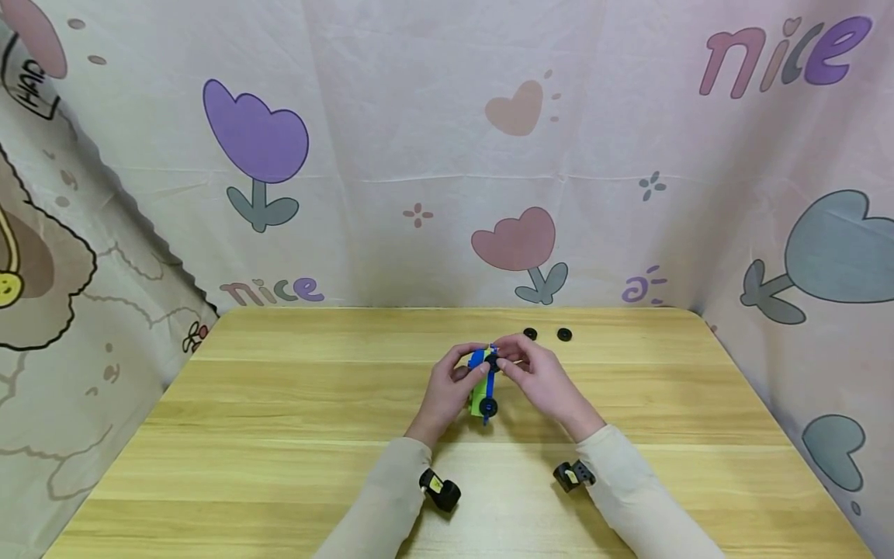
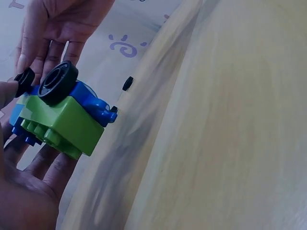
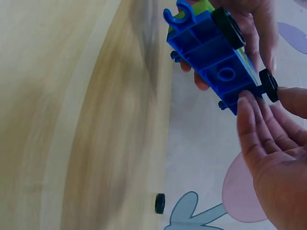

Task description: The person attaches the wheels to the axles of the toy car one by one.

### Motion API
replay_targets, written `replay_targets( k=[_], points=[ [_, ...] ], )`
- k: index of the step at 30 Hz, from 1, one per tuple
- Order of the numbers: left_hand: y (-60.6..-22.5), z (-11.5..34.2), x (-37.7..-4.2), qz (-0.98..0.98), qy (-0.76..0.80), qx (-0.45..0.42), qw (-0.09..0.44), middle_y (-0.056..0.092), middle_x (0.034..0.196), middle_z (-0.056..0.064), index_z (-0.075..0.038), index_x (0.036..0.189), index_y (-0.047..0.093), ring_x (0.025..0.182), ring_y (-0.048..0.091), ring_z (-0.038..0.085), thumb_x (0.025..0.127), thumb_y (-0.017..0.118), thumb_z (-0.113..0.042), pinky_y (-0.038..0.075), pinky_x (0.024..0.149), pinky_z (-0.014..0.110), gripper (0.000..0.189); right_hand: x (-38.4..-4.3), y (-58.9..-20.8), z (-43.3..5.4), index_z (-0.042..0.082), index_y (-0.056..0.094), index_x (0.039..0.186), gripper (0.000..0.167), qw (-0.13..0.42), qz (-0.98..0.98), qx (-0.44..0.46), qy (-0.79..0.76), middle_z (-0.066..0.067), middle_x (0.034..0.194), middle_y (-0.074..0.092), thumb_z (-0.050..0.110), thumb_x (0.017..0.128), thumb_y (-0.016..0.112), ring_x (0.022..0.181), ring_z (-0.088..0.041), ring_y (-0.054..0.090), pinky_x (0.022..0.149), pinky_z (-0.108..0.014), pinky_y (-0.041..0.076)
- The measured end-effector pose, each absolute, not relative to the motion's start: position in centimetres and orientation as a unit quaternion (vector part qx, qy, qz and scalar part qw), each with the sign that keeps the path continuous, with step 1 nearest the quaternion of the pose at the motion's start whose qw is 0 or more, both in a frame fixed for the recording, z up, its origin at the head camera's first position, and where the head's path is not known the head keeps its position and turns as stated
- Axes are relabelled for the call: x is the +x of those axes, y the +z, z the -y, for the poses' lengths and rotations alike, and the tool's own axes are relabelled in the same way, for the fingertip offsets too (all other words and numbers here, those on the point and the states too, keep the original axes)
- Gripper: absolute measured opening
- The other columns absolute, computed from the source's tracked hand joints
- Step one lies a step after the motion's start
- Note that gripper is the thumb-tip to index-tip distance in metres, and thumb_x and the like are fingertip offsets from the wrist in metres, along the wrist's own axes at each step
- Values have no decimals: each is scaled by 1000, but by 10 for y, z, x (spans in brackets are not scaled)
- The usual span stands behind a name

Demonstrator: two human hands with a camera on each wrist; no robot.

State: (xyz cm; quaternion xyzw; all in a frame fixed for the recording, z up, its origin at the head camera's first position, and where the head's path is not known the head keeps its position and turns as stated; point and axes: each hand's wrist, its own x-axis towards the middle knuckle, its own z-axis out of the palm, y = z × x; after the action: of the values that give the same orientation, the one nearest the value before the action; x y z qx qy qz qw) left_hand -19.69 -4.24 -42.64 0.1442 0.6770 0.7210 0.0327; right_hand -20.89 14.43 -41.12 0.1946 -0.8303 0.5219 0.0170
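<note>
A toy car [image 1: 479,396] of green and blue building blocks hangs above the table on its side, gripped by my left hand [image 1: 447,387]. Its blue underside [image 3: 216,67] faces the right wrist camera, with a hook-shaped coupling at one end. One black wheel [image 2: 58,83] sits on the near side. At the other axle stub is a second wheel [image 3: 268,85], pinched by my right hand [image 1: 541,379], its thumb on the wheel and its fingers against the underside. My left thumb is right at this wheel too. Bare axle stubs [image 3: 222,105] show along the opposite side.
Two loose black wheels, one left [image 1: 530,334] and one right [image 1: 564,335], lie near the far edge of the wooden table [image 1: 279,404]. A patterned cloth [image 1: 419,155] hangs behind and at both sides. Wrist cameras are strapped over both sleeves.
</note>
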Motion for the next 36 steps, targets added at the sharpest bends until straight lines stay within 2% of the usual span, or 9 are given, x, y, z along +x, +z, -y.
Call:
replay_targets(
  k=[4, 10, 16, 21, 28, 36],
  points=[
    [-425, 43, -196, -690, 708, 146, 25, 58, 123, 20, -2, 133, 55, 99, 63, 30, 97, 63, -10, 49, 87, 59, 38, -210, -413, -145, 4, 61, 124, 28, 10, 812, 177, 557, -7, 106, 66, 9, 96, 64, 98, -21, 63, 90, -40, 51],
    [-424, 44, -195, -706, 692, 150, 8, 57, 128, 13, -5, 133, 57, 100, 60, 31, 97, 64, -12, 52, 85, 44, 38, -209, -409, -142, 0, 63, 119, 25, 9, 806, 164, 569, -12, 106, 67, 5, 95, 65, 99, -26, 63, 90, -42, 51],
    [-423, 43, -194, -706, 693, 147, 3, 57, 129, 14, -5, 133, 57, 101, 60, 30, 96, 64, -11, 52, 84, 41, 38, -194, -384, -138, -8, 61, 111, 19, 10, 803, 166, 572, -19, 103, 66, -3, 93, 63, 97, -30, 63, 87, -39, 52],
    [-424, 40, -193, -704, 694, 153, -2, 57, 127, 19, -1, 131, 56, 96, 60, 26, 96, 63, -8, 53, 82, 41, 36, -189, -375, -137, -8, 60, 105, 14, 13, 805, 157, 572, -18, 98, 66, -5, 92, 64, 93, -30, 63, 84, -35, 52],
    [-423, 40, -195, -698, 700, 152, -4, 57, 126, 14, -1, 131, 56, 96, 61, 26, 97, 63, -7, 53, 80, 34, 35, -196, -383, -137, -9, 59, 110, 17, 12, 799, 160, 580, -20, 103, 65, -4, 93, 62, 98, -32, 63, 88, -38, 51],
    [-451, 45, -211, -663, 729, 164, 43, 58, 128, 14, -13, 139, 54, 102, 62, 25, 100, 57, -7, 54, 80, 35, 40, -213, -408, -144, 1, 65, 108, 17, 20, 796, 147, 587, -10, 100, 67, 9, 93, 68, 94, -25, 64, 83, -32, 52]
  ],
)
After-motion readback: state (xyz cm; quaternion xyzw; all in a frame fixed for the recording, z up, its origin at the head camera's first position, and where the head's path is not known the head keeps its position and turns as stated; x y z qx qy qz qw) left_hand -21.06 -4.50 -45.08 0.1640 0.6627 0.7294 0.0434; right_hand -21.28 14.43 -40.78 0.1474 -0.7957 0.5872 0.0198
